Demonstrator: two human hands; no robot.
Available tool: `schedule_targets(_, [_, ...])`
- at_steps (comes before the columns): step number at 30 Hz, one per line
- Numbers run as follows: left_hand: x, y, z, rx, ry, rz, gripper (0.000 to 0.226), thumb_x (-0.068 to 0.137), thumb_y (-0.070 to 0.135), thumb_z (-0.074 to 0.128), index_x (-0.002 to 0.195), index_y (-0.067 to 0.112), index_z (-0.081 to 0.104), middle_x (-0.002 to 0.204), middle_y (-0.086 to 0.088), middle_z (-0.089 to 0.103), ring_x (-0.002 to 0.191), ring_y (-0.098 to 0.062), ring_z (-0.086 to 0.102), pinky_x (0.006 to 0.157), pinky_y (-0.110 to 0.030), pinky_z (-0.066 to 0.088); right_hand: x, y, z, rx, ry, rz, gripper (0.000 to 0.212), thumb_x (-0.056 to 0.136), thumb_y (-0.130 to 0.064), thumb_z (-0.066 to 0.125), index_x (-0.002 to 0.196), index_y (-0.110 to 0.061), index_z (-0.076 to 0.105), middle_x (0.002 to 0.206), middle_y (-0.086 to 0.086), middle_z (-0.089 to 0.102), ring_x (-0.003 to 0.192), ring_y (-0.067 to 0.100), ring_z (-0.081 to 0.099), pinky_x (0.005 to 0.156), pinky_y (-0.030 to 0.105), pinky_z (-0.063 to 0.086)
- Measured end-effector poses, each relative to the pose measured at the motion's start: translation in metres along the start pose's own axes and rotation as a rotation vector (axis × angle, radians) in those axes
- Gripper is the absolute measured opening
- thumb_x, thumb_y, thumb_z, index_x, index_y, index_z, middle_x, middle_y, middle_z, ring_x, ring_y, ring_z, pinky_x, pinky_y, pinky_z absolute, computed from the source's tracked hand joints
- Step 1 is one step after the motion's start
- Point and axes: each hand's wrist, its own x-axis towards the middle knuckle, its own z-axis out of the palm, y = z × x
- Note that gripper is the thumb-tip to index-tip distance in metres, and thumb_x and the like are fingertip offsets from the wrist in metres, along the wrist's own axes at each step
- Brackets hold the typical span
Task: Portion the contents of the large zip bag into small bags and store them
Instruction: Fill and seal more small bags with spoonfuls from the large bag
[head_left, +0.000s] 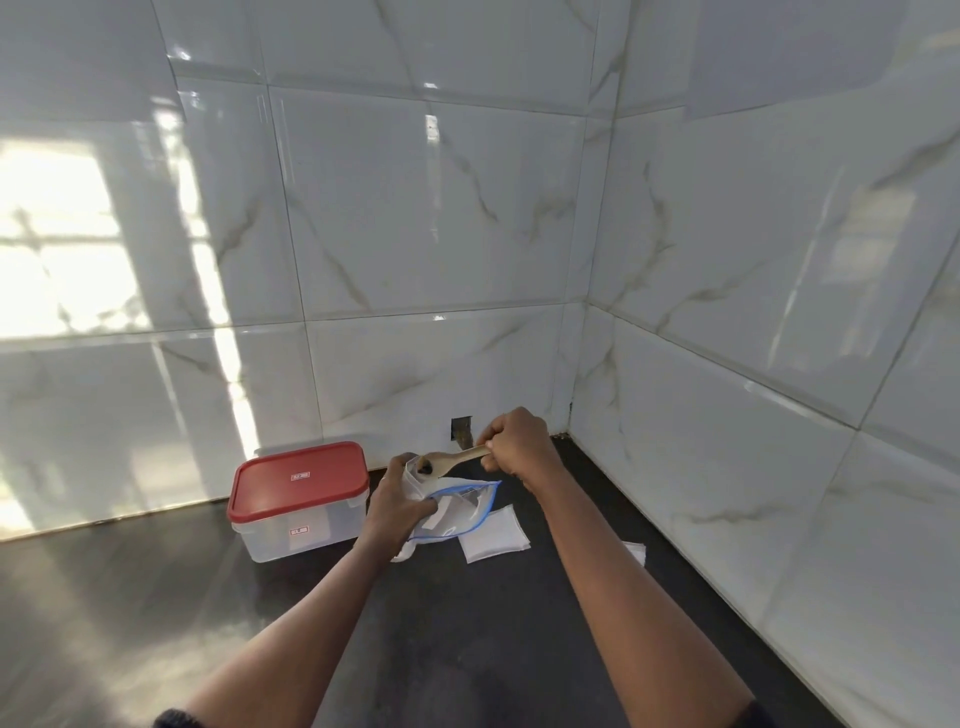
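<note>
So the biggest thing around us is the glossy marble-look tiled wall (415, 208), which turns a corner on the right and has a bright patch of sunlight (62, 249) on the left. Below that we've got the dark counter (467, 649). At the back left of it sits a clear plastic container (291, 535) with its red lid (298, 480) on, just left of our left hand.

The large zip bag (462, 514), the one with the blue zip edge, lies on the counter between our two forearms, right under the left hand's fingers and below the right hand. Just right of it is a flat stack of small bags (493, 535), and another bit of white bag (636, 551) peeks out from behind the right forearm.

Our left hand (397, 506) is curled around a small bag (415, 480), holding it upright with the mouth up. Our right hand (519, 449) is fisted around the handle of a wooden spoon (452, 460), and the spoon's bowl sits right at the mouth of that small bag. There's something dark in the bowl, can't tell what.
</note>
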Motion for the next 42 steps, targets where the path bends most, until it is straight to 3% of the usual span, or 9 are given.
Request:
schedule_targets(2, [-0.001,0.000,-0.001,-0.002,0.003,0.000,0.068,0.071,0.000,0.073,0.129,0.015,0.040,0.115,-0.010,0.054,0.104,-0.027,0.052,0.093,-0.039,0.044,-0.005,0.000,0.006,-0.080,-0.003,-0.062,0.023,0.090,0.003,0.051,0.101,-0.001,0.071,0.095,0.019,0.071,0.076,0.022,0.069,0.069,0.026,0.058])
schedule_targets(6, [-0.003,-0.001,-0.003,0.002,0.019,-0.004,0.065,0.072,0.000,0.071,0.127,0.016,0.041,0.112,-0.007,0.054,0.100,-0.023,0.050,0.083,-0.031,0.042,-0.010,0.000,0.014,-0.251,0.023,-0.249,0.025,0.092,0.001,0.052,0.110,-0.003,0.069,0.109,0.013,0.069,0.098,0.023,0.066,0.093,0.028,0.052])
schedule_targets(11, [-0.002,-0.001,-0.002,-0.014,0.015,-0.010,0.066,0.070,0.001,0.071,0.126,0.019,0.042,0.110,-0.004,0.056,0.101,-0.025,0.053,0.083,-0.031,0.043,-0.013,0.006,0.019,-0.324,0.059,-0.330,0.033,0.090,0.004,0.051,0.116,-0.007,0.067,0.112,0.012,0.069,0.106,0.024,0.061,0.096,0.031,0.049])
schedule_targets(17, [0.000,-0.002,-0.005,-0.045,0.065,0.002,0.057,0.072,0.001,0.071,0.121,0.015,0.046,0.103,-0.005,0.056,0.095,-0.023,0.053,0.073,-0.024,0.037,-0.018,0.022,0.010,-0.332,0.175,-0.194,0.029,0.090,0.001,0.048,0.108,-0.005,0.070,0.106,0.011,0.069,0.102,0.024,0.061,0.086,0.028,0.051])
schedule_targets(19, [0.000,0.000,-0.008,-0.054,0.081,0.004,0.056,0.072,0.000,0.070,0.122,0.013,0.047,0.102,-0.005,0.056,0.093,-0.022,0.051,0.072,-0.024,0.037,-0.019,0.030,0.016,-0.386,0.122,-0.124,0.025,0.092,-0.005,0.049,0.106,-0.009,0.069,0.108,0.010,0.067,0.099,0.021,0.062,0.081,0.025,0.050])
schedule_targets(23, [-0.001,0.001,-0.013,-0.052,0.079,0.016,0.054,0.074,0.002,0.069,0.122,0.014,0.047,0.101,-0.006,0.057,0.091,-0.022,0.052,0.066,-0.022,0.038,-0.021,0.034,0.048,-0.430,0.002,-0.138,0.033,0.093,-0.004,0.045,0.119,-0.012,0.064,0.119,0.013,0.060,0.106,0.027,0.060,0.091,0.031,0.048])
schedule_targets(27, [-0.004,-0.007,-0.020,-0.006,0.058,0.018,0.051,0.075,0.008,0.070,0.119,0.021,0.048,0.099,-0.004,0.060,0.093,-0.023,0.054,0.071,-0.026,0.039,-0.027,0.030,0.080,-0.489,-0.171,-0.145,0.034,0.093,0.001,0.040,0.122,0.000,0.057,0.124,0.021,0.056,0.114,0.035,0.056,0.094,0.036,0.044])
schedule_targets(38, [-0.010,-0.015,-0.032,0.084,0.005,0.041,0.052,0.067,0.020,0.069,0.115,0.024,0.050,0.094,0.005,0.061,0.091,-0.017,0.058,0.078,-0.026,0.043,-0.012,0.032,0.132,-0.160,-0.282,0.069,0.035,0.099,-0.011,0.037,0.130,-0.004,0.052,0.134,0.013,0.053,0.125,0.026,0.050,0.096,0.026,0.041])
schedule_targets(42, [-0.010,-0.016,-0.034,0.056,0.017,0.038,0.053,0.059,0.026,0.064,0.110,0.030,0.049,0.096,0.003,0.063,0.093,-0.018,0.059,0.081,-0.028,0.046,0.000,0.035,0.143,-0.109,-0.348,0.171,0.038,0.100,-0.016,0.037,0.136,-0.007,0.047,0.139,0.009,0.049,0.120,0.019,0.051,0.079,0.015,0.033])
